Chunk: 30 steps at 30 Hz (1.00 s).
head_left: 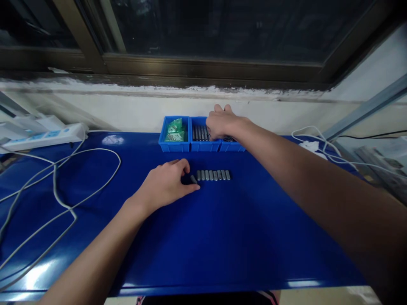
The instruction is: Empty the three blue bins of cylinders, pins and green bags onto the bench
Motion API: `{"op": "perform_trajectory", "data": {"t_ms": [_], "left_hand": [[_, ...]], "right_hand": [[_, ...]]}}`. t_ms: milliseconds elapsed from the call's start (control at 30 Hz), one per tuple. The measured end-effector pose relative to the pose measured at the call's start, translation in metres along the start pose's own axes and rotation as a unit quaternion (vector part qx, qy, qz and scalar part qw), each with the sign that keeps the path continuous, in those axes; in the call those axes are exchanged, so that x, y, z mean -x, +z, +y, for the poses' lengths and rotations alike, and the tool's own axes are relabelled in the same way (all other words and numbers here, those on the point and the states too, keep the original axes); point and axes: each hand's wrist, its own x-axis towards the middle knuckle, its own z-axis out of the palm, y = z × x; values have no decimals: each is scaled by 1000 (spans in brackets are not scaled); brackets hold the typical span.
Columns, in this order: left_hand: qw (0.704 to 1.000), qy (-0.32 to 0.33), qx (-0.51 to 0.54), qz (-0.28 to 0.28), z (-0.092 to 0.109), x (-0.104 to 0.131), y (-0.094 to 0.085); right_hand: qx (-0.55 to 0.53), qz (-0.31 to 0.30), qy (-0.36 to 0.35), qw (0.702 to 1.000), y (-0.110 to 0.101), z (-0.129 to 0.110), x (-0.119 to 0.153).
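Note:
A row of several small silvery metal pieces (213, 175) lies side by side on the blue table (222, 237). At the row's left end one tilted piece (193, 179) rests between the thumb and fingers of my left hand (168, 180), which are apart. My right hand (221, 123) reaches over the middle blue bin (205, 146), its fingers bent down at the border with the right blue bin (232, 147). What those fingers hold, if anything, is hidden. More metal pieces (199, 133) stand lined up inside the middle bin.
The left blue bin (174, 147) holds green packets (175, 130). White cables (104, 182) loop over the table's left side near a power strip (60, 134). More cable (330, 154) lies at the right, below a metal post. A wall and window rise behind.

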Motion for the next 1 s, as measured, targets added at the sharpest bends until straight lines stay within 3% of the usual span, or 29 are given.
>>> {"op": "perform_trajectory", "data": {"t_ms": [200, 500, 600, 667, 733, 833, 900, 1000], "left_hand": [[1000, 12, -10, -13, 1, -2, 1], [1000, 19, -8, -14, 3, 0, 0], [1000, 22, -6, -13, 3, 0, 0], [1000, 26, -5, -11, 3, 0, 0], [1000, 28, -2, -6, 2, 0, 0], [999, 23, 26, 27, 0, -2, -1], [995, 26, 67, 69, 0, -3, -3], [978, 61, 159, 123, 1, -5, -3]], "right_hand": [[9, -12, 7, 1000, 4, -1, -1], [64, 17, -65, 996, 13, 8, -10], [81, 22, -105, 991, 10, 11, -16], [81, 57, -129, 987, 3, 10, -14], [56, 113, -149, 981, -7, 5, -1], [-13, 183, -166, 969, -19, -7, 39], [-56, 195, -162, 966, -17, -16, 74], [-117, 183, -160, 963, 2, -22, 120]]}}
